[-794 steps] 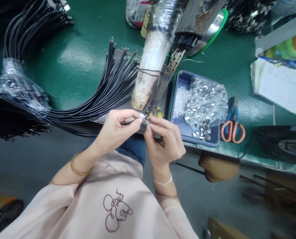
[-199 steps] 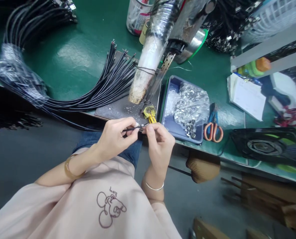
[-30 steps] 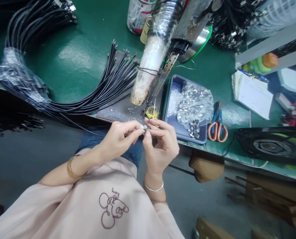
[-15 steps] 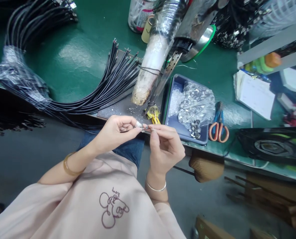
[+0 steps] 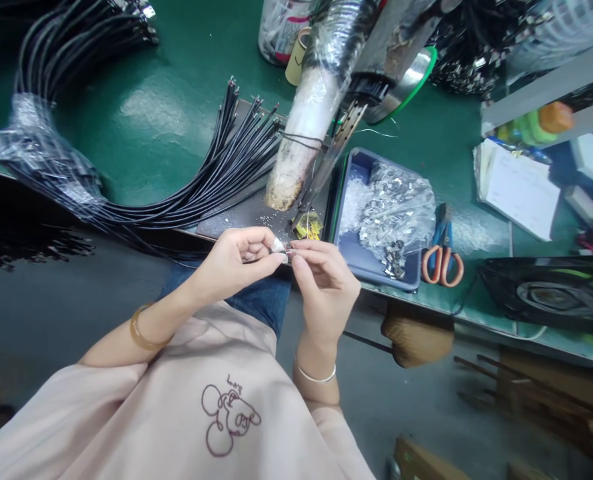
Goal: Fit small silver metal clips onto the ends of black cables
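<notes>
My left hand (image 5: 244,259) is closed in a pinch on the end of a thin black cable, which runs mostly hidden behind the fingers. White tape or a covering wraps one of its fingertips. At the cable's end a small metal connector (image 5: 287,251) shows between the two hands. My right hand (image 5: 326,277) meets it from the other side, thumb and forefinger pinched at the connector's tip; exactly what they grip is too small to make out. A bundle of black cables (image 5: 191,203) with stripped ends lies just beyond my left hand.
A blue tray (image 5: 371,270) holds clear bags and small metal parts. Scissors (image 5: 442,257) with orange handles lie beside it. A white wrapped tube (image 5: 296,147) hangs over the board, near a yellow piece (image 5: 308,227). Further right are a paper pad (image 5: 519,190) and a black fan (image 5: 551,293).
My right hand has moved left and slightly up, closer to my left fingertips, and its thumb has shifted in to the connector. My left hand stays nearly in place.
</notes>
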Demonstrator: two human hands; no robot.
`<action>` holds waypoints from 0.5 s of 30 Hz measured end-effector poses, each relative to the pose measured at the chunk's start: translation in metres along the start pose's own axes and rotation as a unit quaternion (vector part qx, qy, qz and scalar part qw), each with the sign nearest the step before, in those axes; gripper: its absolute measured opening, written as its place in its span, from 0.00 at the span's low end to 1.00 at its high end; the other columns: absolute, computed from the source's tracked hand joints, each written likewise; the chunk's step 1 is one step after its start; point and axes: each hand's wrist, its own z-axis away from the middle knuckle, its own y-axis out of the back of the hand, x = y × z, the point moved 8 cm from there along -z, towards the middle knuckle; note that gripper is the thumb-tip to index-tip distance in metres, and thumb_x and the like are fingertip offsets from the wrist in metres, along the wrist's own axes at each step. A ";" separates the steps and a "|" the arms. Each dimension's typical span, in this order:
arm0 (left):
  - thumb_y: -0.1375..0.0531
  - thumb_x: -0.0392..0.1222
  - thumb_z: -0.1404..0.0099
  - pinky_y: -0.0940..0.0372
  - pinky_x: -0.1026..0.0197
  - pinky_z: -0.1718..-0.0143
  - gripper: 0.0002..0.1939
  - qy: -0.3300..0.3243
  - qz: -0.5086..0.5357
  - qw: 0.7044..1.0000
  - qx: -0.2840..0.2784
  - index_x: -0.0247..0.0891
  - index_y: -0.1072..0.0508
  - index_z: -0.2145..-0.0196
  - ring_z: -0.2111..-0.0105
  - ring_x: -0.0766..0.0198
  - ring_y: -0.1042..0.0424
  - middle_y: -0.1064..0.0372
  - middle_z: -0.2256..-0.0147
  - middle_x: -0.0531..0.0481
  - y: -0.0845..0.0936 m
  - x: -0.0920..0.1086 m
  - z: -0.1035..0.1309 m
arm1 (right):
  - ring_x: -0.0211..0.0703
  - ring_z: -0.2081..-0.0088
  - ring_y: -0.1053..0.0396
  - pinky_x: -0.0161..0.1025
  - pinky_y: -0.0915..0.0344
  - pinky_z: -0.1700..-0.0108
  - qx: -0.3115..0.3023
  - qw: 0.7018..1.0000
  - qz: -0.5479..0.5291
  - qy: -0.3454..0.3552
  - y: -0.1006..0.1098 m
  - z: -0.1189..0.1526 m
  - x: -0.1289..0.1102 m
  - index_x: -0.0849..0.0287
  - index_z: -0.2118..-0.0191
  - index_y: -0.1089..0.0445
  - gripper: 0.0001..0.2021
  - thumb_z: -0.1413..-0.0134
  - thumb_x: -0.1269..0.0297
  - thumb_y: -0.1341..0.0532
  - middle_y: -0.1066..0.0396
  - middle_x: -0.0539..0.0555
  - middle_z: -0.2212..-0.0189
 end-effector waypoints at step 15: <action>0.37 0.38 0.37 0.41 0.71 0.77 0.06 -0.112 -0.152 0.980 0.057 0.33 0.23 0.69 0.76 0.72 0.35 0.27 0.74 0.51 0.002 0.010 0.007 | 0.38 0.61 0.21 0.34 0.23 0.61 -0.004 0.999 -0.027 -0.032 0.002 -0.001 0.005 0.54 0.66 0.23 0.04 0.42 0.71 0.34 0.22 0.50 0.62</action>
